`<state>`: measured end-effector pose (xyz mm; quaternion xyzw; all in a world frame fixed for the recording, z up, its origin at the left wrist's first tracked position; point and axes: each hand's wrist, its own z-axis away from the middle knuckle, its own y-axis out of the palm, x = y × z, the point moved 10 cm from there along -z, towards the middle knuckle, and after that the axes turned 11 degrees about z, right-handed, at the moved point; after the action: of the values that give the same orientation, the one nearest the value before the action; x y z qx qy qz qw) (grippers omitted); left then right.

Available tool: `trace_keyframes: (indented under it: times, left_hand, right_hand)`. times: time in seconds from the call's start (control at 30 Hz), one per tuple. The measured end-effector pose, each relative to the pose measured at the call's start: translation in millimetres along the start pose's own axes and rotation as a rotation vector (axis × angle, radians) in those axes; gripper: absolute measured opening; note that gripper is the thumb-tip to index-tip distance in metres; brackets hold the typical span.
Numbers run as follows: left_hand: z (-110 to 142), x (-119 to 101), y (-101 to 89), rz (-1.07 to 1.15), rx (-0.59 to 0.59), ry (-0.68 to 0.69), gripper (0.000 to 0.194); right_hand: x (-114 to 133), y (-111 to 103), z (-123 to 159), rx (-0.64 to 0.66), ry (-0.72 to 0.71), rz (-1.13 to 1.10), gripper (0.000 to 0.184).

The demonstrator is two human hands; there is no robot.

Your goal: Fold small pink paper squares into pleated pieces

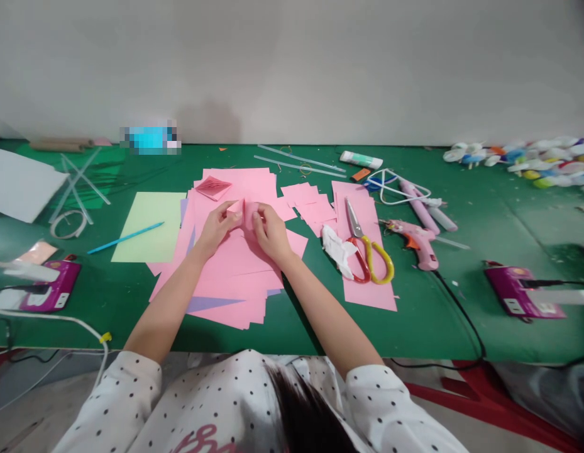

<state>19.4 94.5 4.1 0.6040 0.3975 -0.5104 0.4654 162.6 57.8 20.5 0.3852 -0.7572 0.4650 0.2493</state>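
Between my two hands is a small piece of pink paper (244, 214) with an upright crease in its middle. My left hand (219, 225) pinches its left side, and my right hand (269, 231) pinches its right side. Beneath them spreads a loose stack of pink paper sheets (235, 289), with some purple edges showing. A folded pink paper piece (213, 187) with several layers lies on the stack just beyond my left hand. To the right of my right hand are small pink paper squares (313, 204), some overlapping.
Scissors (367, 248) with red and yellow handles lie on a pink strip beside a crumpled white tissue (337, 251). Farther right is a pink glue gun (414, 242) with its cord. A blue pencil (126, 238) crosses a pale green sheet (150, 217). Purple power strips (518, 290) sit at both sides.
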Motion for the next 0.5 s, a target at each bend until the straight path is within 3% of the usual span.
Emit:
trace_keyframes:
  times: [0.1,0.2,0.4,0.5]
  left_hand:
    - [-0.9,10.1,-1.2,0.07,0.01,-0.062,0.036]
    - [-4.4,11.6,-8.9,0.087,-0.041,-0.021,0.022]
    - [-8.7,13.1,-16.7,0.1,-0.067,0.032,0.026]
    - [-8.6,9.4,-19.3,0.065,-0.093,0.074,0.023]
  right_hand:
    - [-12.1,-5.3,-0.3,-0.051,0.104,-0.046,0.031]
    - [-23.7,-13.7,-0.7,-0.129,0.189,-0.103,0.028]
    - [-41.5,-25.1,-2.3,-0.234,0.278,-0.182,0.019]
    - [-46.0,-22.7,-3.7,-0.227,0.276,-0.227,0.03]
